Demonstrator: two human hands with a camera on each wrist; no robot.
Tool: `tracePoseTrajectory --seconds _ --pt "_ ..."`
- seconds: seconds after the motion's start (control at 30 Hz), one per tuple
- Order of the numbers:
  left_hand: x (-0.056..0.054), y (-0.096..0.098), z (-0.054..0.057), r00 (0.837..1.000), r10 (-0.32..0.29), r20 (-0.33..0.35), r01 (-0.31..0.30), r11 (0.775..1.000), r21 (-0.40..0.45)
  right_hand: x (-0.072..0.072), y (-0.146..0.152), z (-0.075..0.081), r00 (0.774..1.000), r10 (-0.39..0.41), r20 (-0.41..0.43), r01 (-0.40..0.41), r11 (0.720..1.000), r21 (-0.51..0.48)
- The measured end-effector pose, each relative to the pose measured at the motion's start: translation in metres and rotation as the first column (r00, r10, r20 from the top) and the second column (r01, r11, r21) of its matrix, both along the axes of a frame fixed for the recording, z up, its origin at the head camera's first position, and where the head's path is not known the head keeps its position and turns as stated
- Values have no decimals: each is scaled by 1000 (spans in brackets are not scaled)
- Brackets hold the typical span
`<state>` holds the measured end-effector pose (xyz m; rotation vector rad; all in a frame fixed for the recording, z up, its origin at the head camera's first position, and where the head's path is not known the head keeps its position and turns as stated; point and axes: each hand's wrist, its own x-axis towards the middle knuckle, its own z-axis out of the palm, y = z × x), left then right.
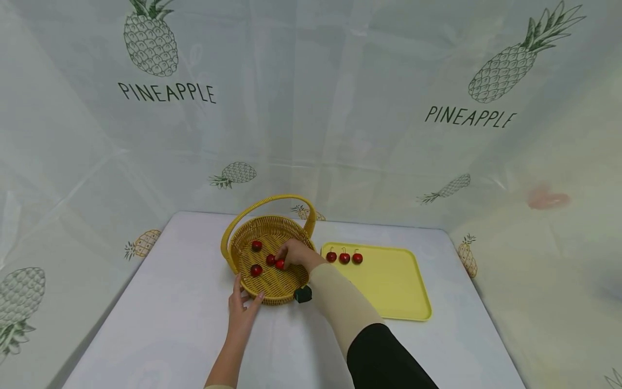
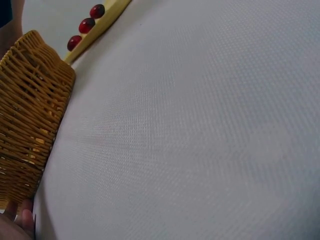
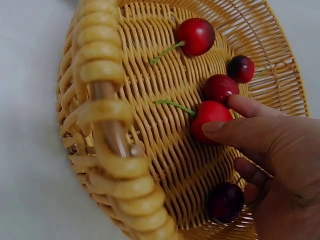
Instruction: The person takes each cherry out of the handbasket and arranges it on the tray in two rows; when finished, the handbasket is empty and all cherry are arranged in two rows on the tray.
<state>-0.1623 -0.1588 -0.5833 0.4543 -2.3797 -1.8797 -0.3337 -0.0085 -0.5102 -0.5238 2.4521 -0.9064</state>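
A round wicker basket (image 1: 276, 292) with an arched handle (image 1: 286, 199) holds several red cherries (image 1: 256, 270). Reaching over its right rim, my right hand (image 1: 295, 253) pinches a bright red cherry (image 3: 209, 112) between thumb and forefinger, low inside the basket. Its green stem points away from the hand. A darker cherry (image 3: 221, 89) lies right beside it. Outside the basket, my left hand (image 1: 240, 310) rests against the near left wall, thumb and forefinger spread apart. Only some fingertips of it (image 2: 27, 220) show in the left wrist view, by the wicker.
Right of the basket lies a yellow tray (image 1: 389, 286), with three stemmed cherries (image 1: 344, 258) in a row at its far left corner. A dark, boxy object (image 1: 303, 294) shows by the right forearm. Pineapple-printed sheeting (image 1: 330, 135) hangs behind the white table (image 1: 184, 302).
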Motion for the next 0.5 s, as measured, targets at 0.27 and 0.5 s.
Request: tracePoseTrajectory --seconds 0.27,0.5 --pt "0 1 1 1000 3 2 -3 1000 1 -1 -1 -2 999 37 -18 -37 999 21" --pt "0 0 1 1000 4 5 -4 1000 -3 -1 -3 -2 999 46 -19 -45 998 45"
